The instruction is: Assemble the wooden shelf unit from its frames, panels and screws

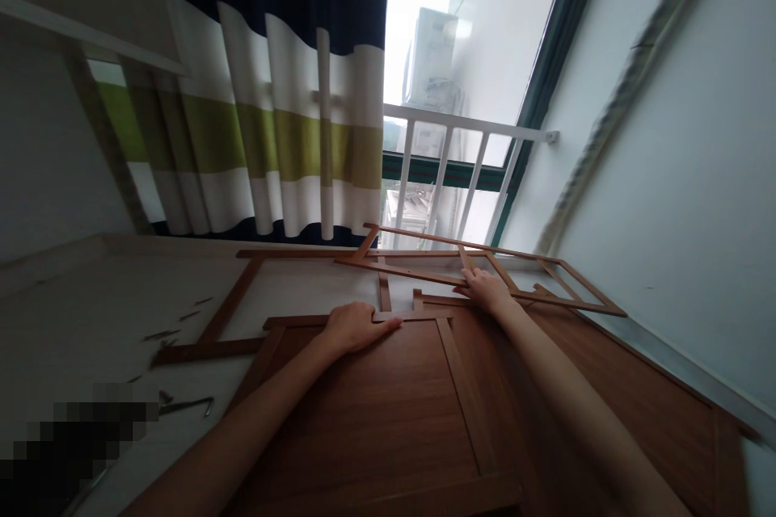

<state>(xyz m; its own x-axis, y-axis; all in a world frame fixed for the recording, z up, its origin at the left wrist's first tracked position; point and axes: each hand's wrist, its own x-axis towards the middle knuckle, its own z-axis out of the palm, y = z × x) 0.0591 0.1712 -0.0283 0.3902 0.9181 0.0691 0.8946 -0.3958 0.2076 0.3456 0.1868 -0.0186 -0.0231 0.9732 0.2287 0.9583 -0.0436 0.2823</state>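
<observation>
A large brown wooden panel [388, 420] with raised framing strips lies flat in front of me on a pale floor. My left hand [355, 325] rests on the panel's far edge, fingers curled over the top strip. My right hand [485, 288] reaches further, its fingers closed on a thin wooden ladder-like frame [546, 279] that lies tilted across the panel's far end. A second thin wooden frame [234, 308] lies flat on the floor to the left, partly under the panel.
A striped curtain [272, 97] hangs at the back left. A window with a white railing [461, 170] is behind the frames. A white wall [685, 178] runs along the right. Small screws and a hex key [185, 405] lie on the floor at the left.
</observation>
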